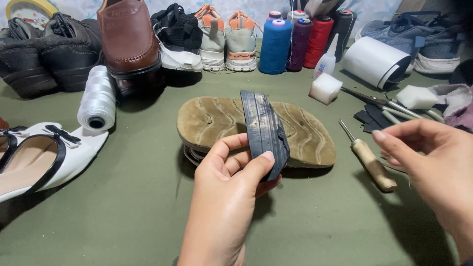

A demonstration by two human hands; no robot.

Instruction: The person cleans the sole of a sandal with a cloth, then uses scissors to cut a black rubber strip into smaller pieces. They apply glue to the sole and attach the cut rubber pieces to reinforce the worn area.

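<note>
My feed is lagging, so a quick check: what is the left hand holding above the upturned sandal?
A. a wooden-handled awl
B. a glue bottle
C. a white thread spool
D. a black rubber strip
D: the left hand pinches a black rubber strip over the sandal's worn sole; the awl lies on the table, near the empty right hand.
</note>
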